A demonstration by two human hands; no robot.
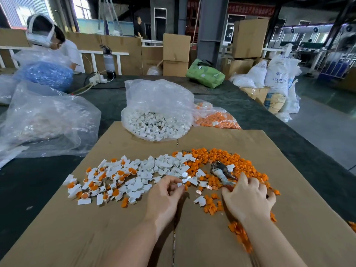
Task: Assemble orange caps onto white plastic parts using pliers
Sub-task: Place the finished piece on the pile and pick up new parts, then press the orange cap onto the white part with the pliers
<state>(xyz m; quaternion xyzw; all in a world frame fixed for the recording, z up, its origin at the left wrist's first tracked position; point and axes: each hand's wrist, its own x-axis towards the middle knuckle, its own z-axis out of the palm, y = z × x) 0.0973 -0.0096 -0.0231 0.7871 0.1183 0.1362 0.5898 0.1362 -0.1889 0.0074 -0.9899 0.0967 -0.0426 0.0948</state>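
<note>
You've a batch of capped pieces (92, 185) done at left, plenty of white parts (163, 164) and orange caps (240, 162) left; left hand (165, 197) pinches one white part, right hand (248, 197) grasps the pliers (221, 173) handle.

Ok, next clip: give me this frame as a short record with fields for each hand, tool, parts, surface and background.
left hand: left hand pinches a small white part at its fingertips
right hand: right hand rests on the pliers' handles, grip not clear
tool: pliers lying among the orange caps
parts: loose white parts centre; capped pieces at left
supply: bag of white parts, bag of orange caps
surface: flat cardboard sheet
background: another person at far left
</note>
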